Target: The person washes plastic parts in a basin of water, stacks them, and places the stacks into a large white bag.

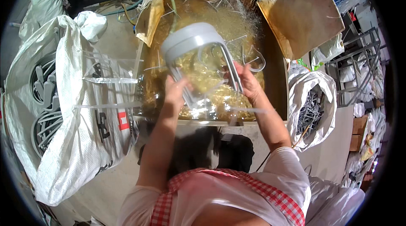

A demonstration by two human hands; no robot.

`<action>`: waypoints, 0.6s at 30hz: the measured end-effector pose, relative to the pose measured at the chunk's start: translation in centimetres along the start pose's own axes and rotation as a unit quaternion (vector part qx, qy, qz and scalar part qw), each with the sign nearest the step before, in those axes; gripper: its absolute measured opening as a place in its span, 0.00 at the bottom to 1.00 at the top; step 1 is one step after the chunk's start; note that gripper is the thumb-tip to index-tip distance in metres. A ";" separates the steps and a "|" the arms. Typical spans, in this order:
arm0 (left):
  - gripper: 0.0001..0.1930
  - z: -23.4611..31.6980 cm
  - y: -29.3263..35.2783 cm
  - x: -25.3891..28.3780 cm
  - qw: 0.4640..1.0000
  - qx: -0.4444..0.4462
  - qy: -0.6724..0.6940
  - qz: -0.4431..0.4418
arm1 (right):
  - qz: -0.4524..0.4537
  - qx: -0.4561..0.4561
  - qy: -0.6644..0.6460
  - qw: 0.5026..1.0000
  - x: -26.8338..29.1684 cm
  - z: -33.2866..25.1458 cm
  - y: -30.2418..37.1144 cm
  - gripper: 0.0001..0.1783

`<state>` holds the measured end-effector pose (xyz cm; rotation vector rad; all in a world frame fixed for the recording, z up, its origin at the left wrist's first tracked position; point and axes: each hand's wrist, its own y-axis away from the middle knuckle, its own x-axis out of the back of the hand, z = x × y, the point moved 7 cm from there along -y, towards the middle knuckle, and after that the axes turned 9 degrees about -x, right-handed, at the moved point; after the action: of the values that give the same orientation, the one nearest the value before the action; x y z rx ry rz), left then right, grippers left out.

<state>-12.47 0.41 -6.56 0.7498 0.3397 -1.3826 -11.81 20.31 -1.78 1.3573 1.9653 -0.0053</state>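
Observation:
With both hands I hold a grey plastic frame (192,39), curved and band-like along its top, with thin legs reaching down toward me. My left hand (176,90) is closed round its left leg, slightly blurred. On the other side my right hand (246,81) grips the right leg. The frame is over a wide tub (277,105) of yellowish, rippling water (211,80). Several thin pale plastic strips (256,59) float or stick up in the water around it. Whether the frame's lower ends touch the water, I cannot tell.
At the left a big white woven sack (78,137) holds grey plastic parts (45,84). A smaller white sack (315,137) of grey scraps (311,109) stands right of the tub. Stained panels (302,14) lean at its far corners, near a hose (171,1). Metal racking (355,67) stands far right.

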 end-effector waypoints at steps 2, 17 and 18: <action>0.23 -0.6 0.0 -0.5 0.998 -0.005 0.067 -0.007 | -0.089 0.038 -0.108 0.989 -1.6 0.6 0.9 0.53; 0.12 3.3 -1.8 2.8 0.992 -0.125 0.022 -0.010 | -0.208 -0.043 -0.305 0.929 -11.6 3.1 1.5 0.34; 0.05 3.9 -1.4 1.5 0.991 -0.131 0.027 -0.011 | -0.307 -0.053 -0.331 0.891 -11.3 4.0 1.9 0.31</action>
<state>-14.38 -3.25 -5.04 0.5679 0.5631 -1.3088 -6.09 10.45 2.40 0.4973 1.6694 -0.5749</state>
